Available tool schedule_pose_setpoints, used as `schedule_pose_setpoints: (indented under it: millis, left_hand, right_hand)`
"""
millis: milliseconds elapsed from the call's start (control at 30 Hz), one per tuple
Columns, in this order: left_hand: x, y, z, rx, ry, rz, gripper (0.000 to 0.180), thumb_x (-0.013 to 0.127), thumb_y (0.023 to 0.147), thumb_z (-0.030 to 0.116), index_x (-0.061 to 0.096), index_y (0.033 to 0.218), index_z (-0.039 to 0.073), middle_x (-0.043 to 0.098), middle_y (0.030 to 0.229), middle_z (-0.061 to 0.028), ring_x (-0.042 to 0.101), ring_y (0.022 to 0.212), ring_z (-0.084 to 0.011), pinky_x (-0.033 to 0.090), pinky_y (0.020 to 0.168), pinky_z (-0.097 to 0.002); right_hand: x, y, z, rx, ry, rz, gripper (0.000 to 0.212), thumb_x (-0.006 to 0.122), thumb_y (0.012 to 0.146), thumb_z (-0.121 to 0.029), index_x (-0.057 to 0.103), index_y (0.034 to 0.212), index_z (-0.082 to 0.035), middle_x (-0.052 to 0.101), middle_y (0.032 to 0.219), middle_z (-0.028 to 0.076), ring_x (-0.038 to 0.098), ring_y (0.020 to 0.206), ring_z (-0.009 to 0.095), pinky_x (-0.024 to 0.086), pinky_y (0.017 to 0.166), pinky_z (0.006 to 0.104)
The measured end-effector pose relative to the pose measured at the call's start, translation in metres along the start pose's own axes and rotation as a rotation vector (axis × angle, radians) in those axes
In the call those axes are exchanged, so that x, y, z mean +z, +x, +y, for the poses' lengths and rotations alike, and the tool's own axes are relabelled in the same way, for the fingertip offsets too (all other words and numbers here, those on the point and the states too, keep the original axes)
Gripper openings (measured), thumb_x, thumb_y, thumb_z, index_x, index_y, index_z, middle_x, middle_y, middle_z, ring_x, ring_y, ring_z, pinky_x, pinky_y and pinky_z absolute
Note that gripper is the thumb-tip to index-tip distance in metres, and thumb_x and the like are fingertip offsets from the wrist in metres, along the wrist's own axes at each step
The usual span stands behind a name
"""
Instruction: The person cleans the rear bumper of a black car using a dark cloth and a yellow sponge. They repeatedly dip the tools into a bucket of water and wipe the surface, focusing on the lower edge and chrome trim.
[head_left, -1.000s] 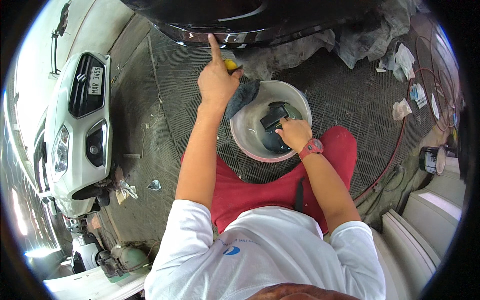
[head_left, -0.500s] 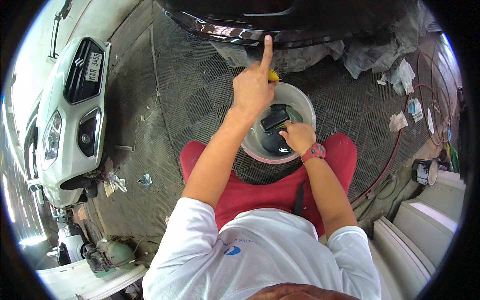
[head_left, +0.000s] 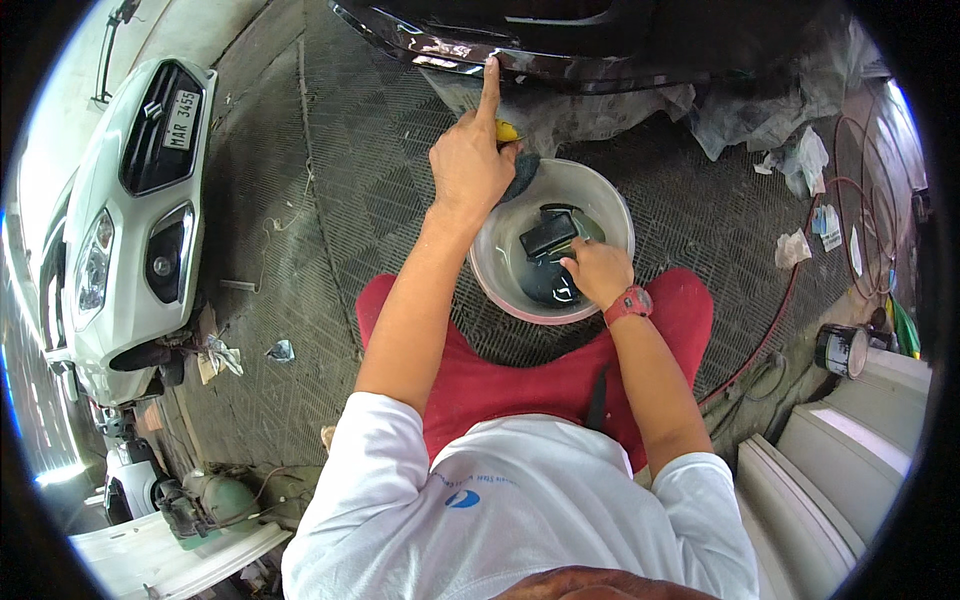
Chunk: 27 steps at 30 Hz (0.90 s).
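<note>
My left hand (head_left: 468, 162) reaches to the lower edge of a black car bumper (head_left: 560, 72), its index finger stretched out with the tip against the glossy surface. Its other fingers are curled round a yellow piece (head_left: 507, 131), and a dark grey pad (head_left: 521, 177) shows under the palm; how the two join is hidden. Below, my right hand (head_left: 603, 274), with a red watch at the wrist, is inside a whitish plastic bucket (head_left: 482, 262). Its thumb and fingertips close at the right end of a black rectangular block (head_left: 548, 236) over dark water.
Grey plastic sheeting (head_left: 735, 115) hangs below the bumper. A white car (head_left: 125, 270) stands at the left. On the right lie a red hose (head_left: 790, 290), paper scraps (head_left: 793, 250) and a paint can (head_left: 842, 350). Light-coloured panels (head_left: 810, 490) lean at the lower right.
My left hand has slid left along the bumper edge, bringing the dark grey pad into sight. My right hand and the black block are nearly where they were.
</note>
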<state>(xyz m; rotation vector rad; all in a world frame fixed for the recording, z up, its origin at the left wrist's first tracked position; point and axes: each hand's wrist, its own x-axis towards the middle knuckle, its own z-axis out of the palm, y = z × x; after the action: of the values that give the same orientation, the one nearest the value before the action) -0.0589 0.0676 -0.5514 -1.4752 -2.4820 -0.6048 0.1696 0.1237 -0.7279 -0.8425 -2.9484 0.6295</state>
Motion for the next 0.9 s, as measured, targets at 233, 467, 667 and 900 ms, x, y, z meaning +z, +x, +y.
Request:
schedule_pose_setpoints:
  millis: [233, 467, 667, 900]
  left_hand:
    - [0.009, -0.007, 0.023, 0.041, -0.065, -0.013, 0.126, 0.093, 0.082, 0.022, 0.014, 0.18, 0.017, 0.078, 0.095, -0.0171, 0.079, 0.084, -0.0382, 0.063, 0.075, -0.049]
    - [0.01, -0.012, 0.044, 0.118, -0.079, -0.106, 0.113, 0.092, 0.083, 0.021, 0.03, 0.177, 0.023, 0.078, 0.1, -0.0194, 0.078, 0.092, -0.0409, 0.062, 0.081, -0.0496]
    - [0.033, -0.055, 0.005, -0.124, -0.451, -0.176, 0.065, 0.09, 0.089, 0.028, 0.068, 0.148, 0.011, 0.08, 0.11, -0.0222, 0.079, 0.099, -0.0356, 0.061, 0.091, -0.0433]
    - [0.082, -0.119, -0.055, -0.352, -0.557, -0.074, 0.063, 0.086, 0.091, 0.028, 0.067, 0.146, 0.004, 0.075, 0.133, -0.0227, 0.071, 0.124, -0.0427, 0.057, 0.106, -0.0471]
  right_hand:
    - [0.001, 0.001, 0.002, 0.013, 0.0, -0.018, 0.044, 0.071, 0.103, -0.041, 0.075, 0.125, -0.003, 0.081, 0.1, 0.016, 0.08, 0.094, 0.035, 0.06, 0.083, 0.0506]
    - [0.01, 0.001, 0.005, -0.002, 0.018, 0.029, 0.044, 0.07, 0.103, -0.042, 0.074, 0.124, -0.003, 0.081, 0.101, 0.017, 0.079, 0.094, 0.037, 0.06, 0.084, 0.0523]
    - [0.006, 0.002, 0.004, 0.007, 0.034, 0.013, 0.038, 0.068, 0.104, -0.041, 0.073, 0.118, -0.006, 0.081, 0.1, 0.017, 0.079, 0.095, 0.039, 0.06, 0.084, 0.0539]
    - [0.001, 0.002, 0.002, 0.006, 0.134, 0.111, 0.028, 0.068, 0.104, -0.031, 0.073, 0.115, -0.005, 0.08, 0.104, 0.02, 0.078, 0.095, 0.042, 0.06, 0.084, 0.0552]
